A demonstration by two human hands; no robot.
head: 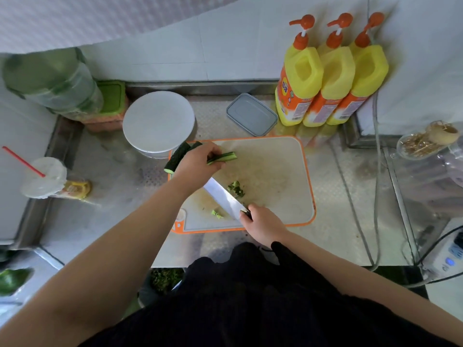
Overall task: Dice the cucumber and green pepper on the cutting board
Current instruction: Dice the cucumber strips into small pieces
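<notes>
While the far left of the steel worktop (112,216) carries a plastic cup (43,179) with a red straw, a green pepper (11,280) lies low at the left edge, off the board. Next along, a white round lid (158,121) sits just behind the orange-rimmed cutting board (283,186). At the board's back left corner, dark cucumber pieces (181,156) lie half over the rim, and right there the left hand (198,164) holds a bundle of cucumber strips (223,157), fingers curled around it. A cleaver (221,197) slants across the board, small green scraps (236,188) just beside its blade. Moving right, the right hand (263,225) grips the cleaver's handle, fingers wrapped around it, near the board's front edge. Behind the board sits a grey lidded container (251,113), and three yellow pump bottles (330,73) line the back wall.
</notes>
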